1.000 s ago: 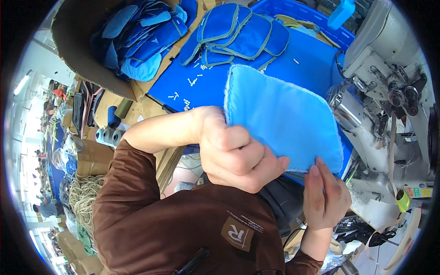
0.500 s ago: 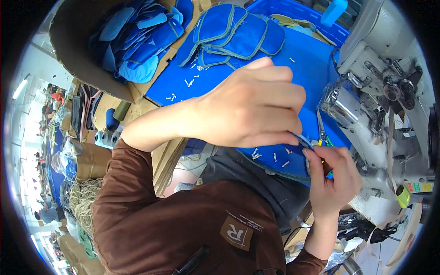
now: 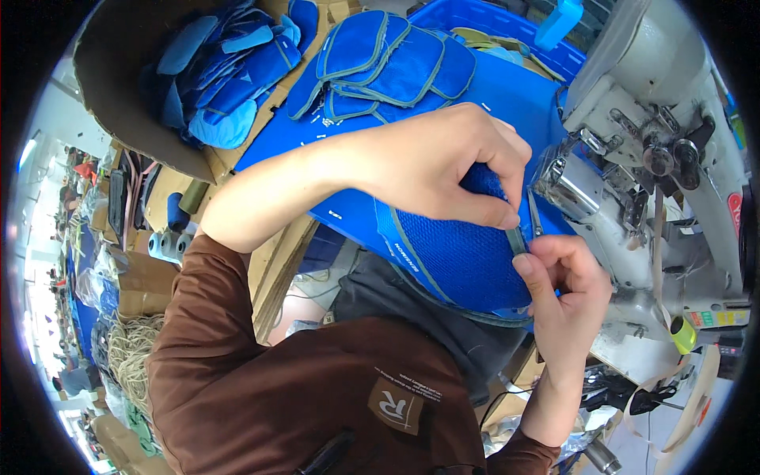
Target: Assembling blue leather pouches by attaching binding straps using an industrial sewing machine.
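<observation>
A dark blue mesh fabric piece with grey edge binding lies on the blue work table in front of the sewing machine. My left hand presses down on its top, fingers curled over the far edge. My right hand pinches the grey binding at the piece's right edge, close to the machine's presser foot. Thumb and forefinger of both hands meet at that edge.
A stack of finished blue pieces lies at the back of the table. A cardboard box at the left holds several more blue pieces. A blue plastic crate stands behind. Thread cones and boxes sit on the floor at left.
A light blue piece held up earlier is gone. Both hands came down to the table and now hold a dark blue mesh piece at the machine.
</observation>
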The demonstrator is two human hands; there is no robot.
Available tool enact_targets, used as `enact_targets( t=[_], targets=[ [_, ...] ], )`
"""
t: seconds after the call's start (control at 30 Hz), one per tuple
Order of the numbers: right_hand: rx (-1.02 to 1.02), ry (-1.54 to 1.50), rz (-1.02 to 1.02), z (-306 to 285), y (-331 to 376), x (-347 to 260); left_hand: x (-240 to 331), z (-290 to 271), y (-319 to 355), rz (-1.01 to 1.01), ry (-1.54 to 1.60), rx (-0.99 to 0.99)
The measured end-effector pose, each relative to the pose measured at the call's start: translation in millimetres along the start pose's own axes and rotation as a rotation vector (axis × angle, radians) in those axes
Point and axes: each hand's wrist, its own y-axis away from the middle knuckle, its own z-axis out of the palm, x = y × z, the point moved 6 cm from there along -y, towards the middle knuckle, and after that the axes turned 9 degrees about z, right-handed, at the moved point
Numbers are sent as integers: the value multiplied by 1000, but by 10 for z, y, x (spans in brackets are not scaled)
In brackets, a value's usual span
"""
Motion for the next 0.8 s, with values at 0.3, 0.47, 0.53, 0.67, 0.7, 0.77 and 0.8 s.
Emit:
enact_targets(
  t=[0.3,0.47,0.53,0.67,0.7,0.77,0.8],
  targets=[
    [-103,-59,109,17,-87,120,-357,-30,-180,-98,157,-130],
    [-89,-108,231,28,-155,232,-602,-45,-276,-137,210,-237],
    [-77,-102,240,21,-207,265,-762,-13,-335,-129,211,-241],
    [-51,-173,297,-8,-340,378,-1045,49,-420,-153,217,-265],
    [-44,-182,301,-15,-381,412,-1087,56,-442,-153,221,-276],
    [-31,-265,292,-29,-456,482,-1202,62,-463,-254,181,-290],
    [-12,-289,283,-51,-488,509,-1279,95,-488,-259,181,-304]
  ],
)
